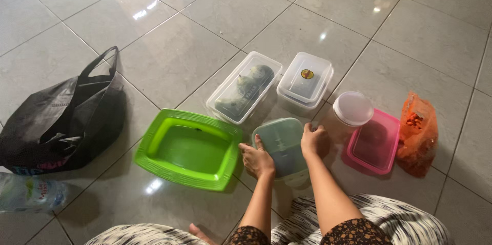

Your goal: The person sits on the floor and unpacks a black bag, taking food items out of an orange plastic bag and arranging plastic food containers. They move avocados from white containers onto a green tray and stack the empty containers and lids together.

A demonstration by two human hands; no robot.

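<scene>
At the far left of the frame a black bag (pixel 64 122) slumped on the tiled floor (pixel 169 29), with a clear plastic bottle (pixel 31 194) lying at the lower left just beside it. Right of the bag sat an empty green tray (pixel 154 145), open side up. Above its right end stood a long clear lidded box (pixel 244 87) holding dark rounded items, and just beside that a shorter clear lidded box (pixel 305 82) with a round sticker on its lid.

In the lower middle, between the tray and the pink box, stood the small container with a pale green lid (pixel 283 143). Both hands were on it. The left hand (pixel 256 160) was curled against its left edge, fingers partly closed along the side next to the tray. The right hand (pixel 314 141) gripped its upper right corner, fingers bent over the rim. Judging by this two-sided hold, the step in hand seemed to be seating or freeing that lid; the next move would probably call for steady pressure at the corners while the base stayed flat on the floor.

Further right stood a round tub with a whitish lid (pixel 353 108), touching a flat pink lidded box (pixel 374 145), and at the far right an orange plastic bag (pixel 417 132).
</scene>
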